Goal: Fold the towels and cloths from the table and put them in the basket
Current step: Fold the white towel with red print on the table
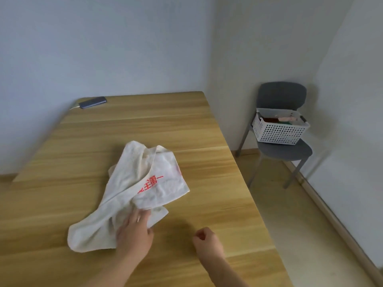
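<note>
We were at the start of a fold. The crumpled white terry towel with red lettering [132, 189] lay mid-way along the near edge of the light wooden worktop [186, 129]. Our left hand [134, 232] pressed on it, grip wide and flat. Our right hand [207, 241] hovered beside, grip curled on nothing. Next, we judged, both hands had to spread the towel before it could go to the white perforated plastic basket [279, 133].

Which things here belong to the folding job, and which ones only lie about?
For the job: white towel, white basket on the grey chair, left hand resting on the towel, right hand curled, holding nothing.
Just lying about: dark phone at the far corner of the table.
</note>
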